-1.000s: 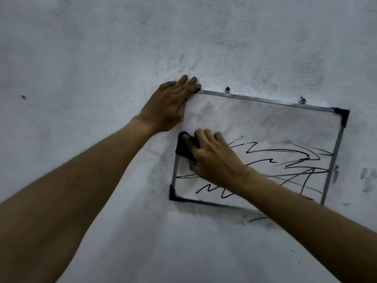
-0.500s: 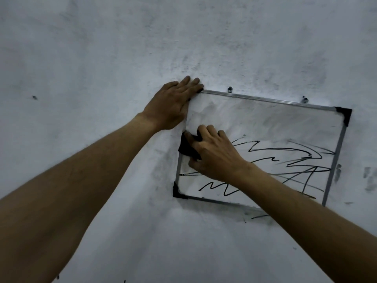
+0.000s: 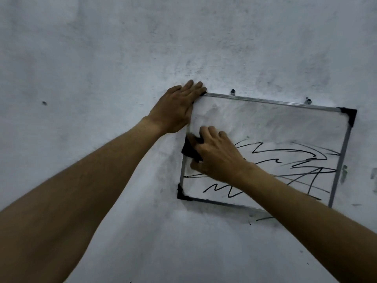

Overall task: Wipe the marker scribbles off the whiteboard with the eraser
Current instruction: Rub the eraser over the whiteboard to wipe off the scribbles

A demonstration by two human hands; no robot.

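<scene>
Barely anything has moved in the last sec. The right hand (image 3: 216, 158) has its grip curled round the black eraser (image 3: 190, 150), fingers over the top & thumb below. It pinches the eraser & presses it onto the whiteboard (image 3: 265, 119) right at the left frame edge, approx halfway up. Vs a sec ago the eraser has slid only a touch lower along that edge & hasn't gone right at all. To me it looks like the turn at the end of a stroke, w/ the next pass not yet begun.

The left hand (image 3: 177, 109) is unchanged: flat, fingers straight & together, lying on the wall (image 3: 102, 58) w/ fingertips over the board's top-left corner. I'd guess it's steadying the board, which seems to hang from two small hooks (image 3: 232, 91) along the top.

The board's top band is smeary grey, already wiped. The marker scribbles (image 3: 285, 154) are the same as before: zigzags & long slashes from just right of the eraser out to the right frame. None went in this sec, so I'd call the job approx half done. The next sweep needs to run right through the top zigzags. The right forearm hides part of the lower lines. One stray stroke (image 3: 263, 218) sits on the wall just under the bottom frame.
</scene>
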